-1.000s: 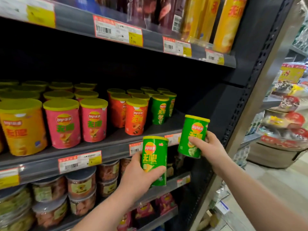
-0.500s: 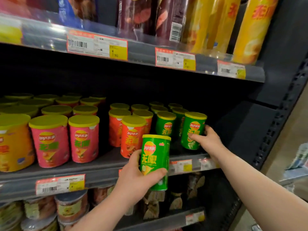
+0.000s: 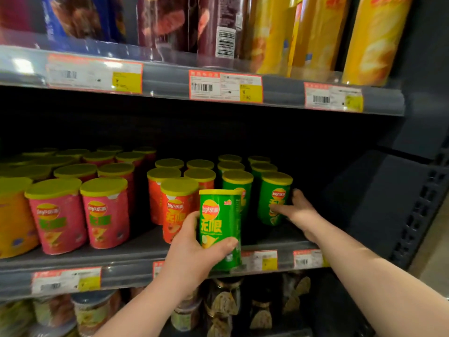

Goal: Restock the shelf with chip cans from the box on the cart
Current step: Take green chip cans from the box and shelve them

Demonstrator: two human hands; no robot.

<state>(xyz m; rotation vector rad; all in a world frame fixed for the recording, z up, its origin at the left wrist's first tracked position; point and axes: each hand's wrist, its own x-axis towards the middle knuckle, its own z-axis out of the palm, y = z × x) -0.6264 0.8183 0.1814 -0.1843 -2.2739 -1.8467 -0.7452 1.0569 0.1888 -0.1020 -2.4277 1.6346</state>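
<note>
My left hand [image 3: 192, 254] grips a green chip can [image 3: 218, 222] with a yellow lid, upright in front of the middle shelf's front edge [image 3: 136, 261]. A second green can [image 3: 275, 190] stands on the shelf at the right end of the green rows. My right hand [image 3: 301, 212] is still around it, thumb across its front and fingers at its right side. More green cans [image 3: 237, 181] stand in rows behind and to its left. The box and cart are out of view.
Orange cans [image 3: 177, 205], pink cans [image 3: 104, 215] and a yellow can [image 3: 12, 220] fill the shelf to the left. The upper shelf [image 3: 165, 81] hangs low overhead with tall cans [image 3: 374, 40]. Dark shelf space lies right of my right hand, up to the upright [image 3: 413, 210]. Jars [image 3: 221, 302] sit below.
My right hand carried its green can from mid-air onto the shelf and set it at the right of the green rows. My left hand kept its can at the shelf edge.
</note>
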